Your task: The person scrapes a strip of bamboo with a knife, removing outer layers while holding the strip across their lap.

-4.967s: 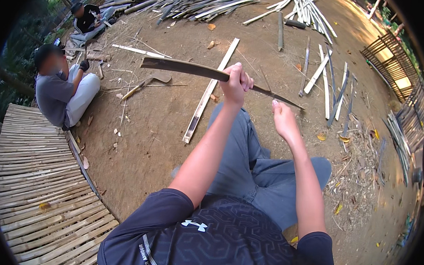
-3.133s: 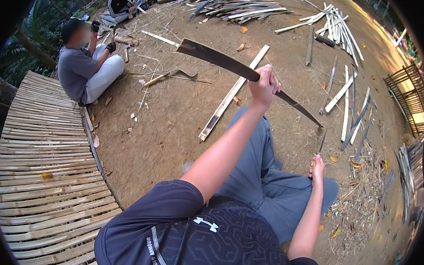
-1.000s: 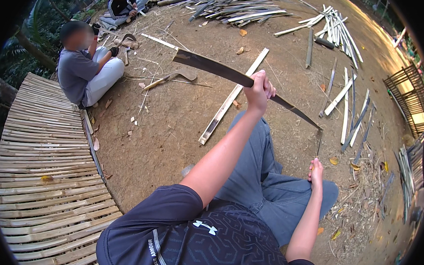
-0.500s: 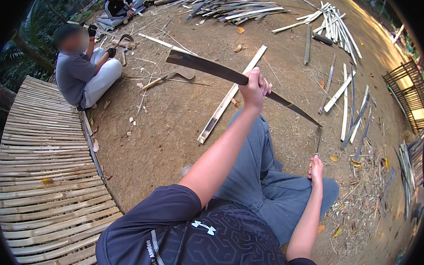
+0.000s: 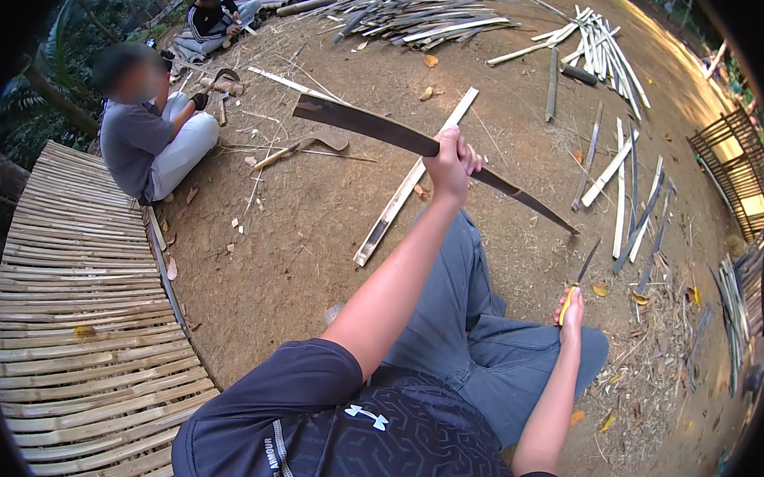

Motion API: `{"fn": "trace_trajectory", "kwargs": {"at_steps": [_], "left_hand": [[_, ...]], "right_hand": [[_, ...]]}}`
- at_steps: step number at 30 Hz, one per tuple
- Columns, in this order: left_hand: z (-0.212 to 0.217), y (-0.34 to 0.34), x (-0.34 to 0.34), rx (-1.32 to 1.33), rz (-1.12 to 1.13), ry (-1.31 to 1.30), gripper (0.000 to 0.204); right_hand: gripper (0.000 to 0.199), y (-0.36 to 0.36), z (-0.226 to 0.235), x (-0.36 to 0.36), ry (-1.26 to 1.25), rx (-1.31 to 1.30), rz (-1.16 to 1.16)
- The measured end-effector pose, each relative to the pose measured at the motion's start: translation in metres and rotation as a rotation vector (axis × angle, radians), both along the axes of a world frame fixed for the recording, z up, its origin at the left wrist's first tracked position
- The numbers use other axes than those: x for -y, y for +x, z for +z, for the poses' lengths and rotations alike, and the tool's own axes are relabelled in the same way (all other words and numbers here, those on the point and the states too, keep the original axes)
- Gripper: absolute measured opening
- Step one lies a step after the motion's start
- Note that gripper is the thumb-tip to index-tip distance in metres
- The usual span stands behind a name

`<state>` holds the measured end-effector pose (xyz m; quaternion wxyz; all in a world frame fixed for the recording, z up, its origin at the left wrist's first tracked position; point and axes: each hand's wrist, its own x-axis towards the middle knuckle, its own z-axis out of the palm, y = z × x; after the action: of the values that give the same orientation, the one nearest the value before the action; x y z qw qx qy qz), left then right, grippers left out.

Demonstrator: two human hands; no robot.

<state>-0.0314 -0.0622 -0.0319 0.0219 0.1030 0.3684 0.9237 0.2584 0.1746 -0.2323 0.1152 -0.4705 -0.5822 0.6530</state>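
Observation:
A long dark bamboo strip (image 5: pixel 364 123) slants across in front of me, its wide end up at the left and its thin end down at the right. My left hand (image 5: pixel 449 166) is closed round its middle. Over my right knee, my right hand (image 5: pixel 573 312) is closed on a knife (image 5: pixel 585 266) with a yellow handle, its narrow blade pointing up and slightly right. The blade stands just apart from the strip's thin end. Beyond my left hand, a split bamboo piece (image 5: pixel 389 222) lies on the dirt, pale side up.
A curved-blade tool with a wooden handle (image 5: pixel 276 156) lies at the left. A slatted bamboo platform (image 5: pixel 93 310) runs along the left edge. One person (image 5: pixel 137 131) sits beyond it, another (image 5: pixel 209 22) farther back. Bamboo strips (image 5: pixel 620 186) lie at right; piles (image 5: pixel 419 18) stand behind.
The knife has swung from the strip's thin end toward the right, and its yellow handle now shows in my right hand. The strip has shifted slightly left and down.

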Motion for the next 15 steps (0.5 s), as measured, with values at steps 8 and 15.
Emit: {"fn": "trace_trajectory", "kwargs": {"at_steps": [8, 15], "left_hand": [[0.002, 0.006, -0.001, -0.006, 0.004, -0.022, 0.037], [-0.019, -0.015, 0.016, -0.034, -0.047, -0.031, 0.038]], "right_hand": [[0.045, -0.01, 0.007, 0.009, 0.056, 0.109, 0.079], [0.042, -0.093, 0.081, 0.055, 0.743, 0.055, 0.317]]}}
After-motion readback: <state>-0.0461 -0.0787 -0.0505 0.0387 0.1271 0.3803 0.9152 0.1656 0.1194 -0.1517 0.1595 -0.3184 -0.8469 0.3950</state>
